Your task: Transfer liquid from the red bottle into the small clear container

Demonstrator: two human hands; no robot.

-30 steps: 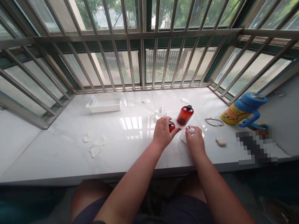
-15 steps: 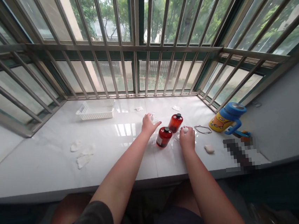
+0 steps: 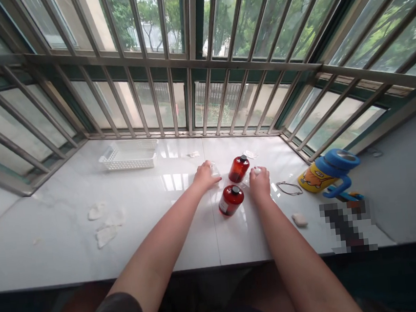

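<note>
Left hand: the left hand (image 3: 205, 177) lies on the far side of the bench (image 3: 167, 228), thumb and fingers spread apart around a clear whitish item (image 3: 214, 168); whether they press on it, I cannot tell.
Right hand: the right hand (image 3: 260, 184) has its fingers bent together around a white-topped item (image 3: 257, 170), mostly hidden by the hand.
Far red bottle: the far red bottle (image 3: 238, 169), black-capped, stands between the two hands, touching neither.
Near red bottle: the near red bottle (image 3: 230, 201), also black-capped, with a pale label on its left side, stands closer to the person, just in front of the far one.
Right of the hands: a thin cord loop (image 3: 289, 194), a beige block (image 3: 299, 220) and a blue-and-yellow flask (image 3: 316, 177) with a blue handle.
Left of the hands: white scraps (image 3: 107, 236) on the bench; a white basket (image 3: 129, 162) near the window.
Back: metal bars (image 3: 169, 61) before the window panes, trees outside.
</note>
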